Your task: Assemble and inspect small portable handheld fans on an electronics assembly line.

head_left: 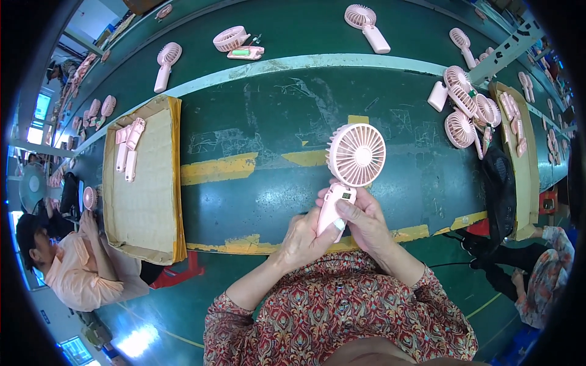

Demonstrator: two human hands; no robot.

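A pink handheld fan (359,155) is held upright in front of me, over the near edge of the bench, its round grille facing up toward me. My left hand (303,235) wraps the lower part of its handle from the left. My right hand (369,222) grips the handle from the right, with the thumb resting close to a small dark display window (346,196) below the fan head. The fingers behind the handle are mostly hidden.
A shallow cardboard tray (143,226) with several pink handle parts (130,143) stands at left. Several pink fans (461,128) are piled at right beside a black bag (499,189) and another cardboard tray (519,177). More fans lie beyond a pale rail (293,61). Co-workers sit either side.
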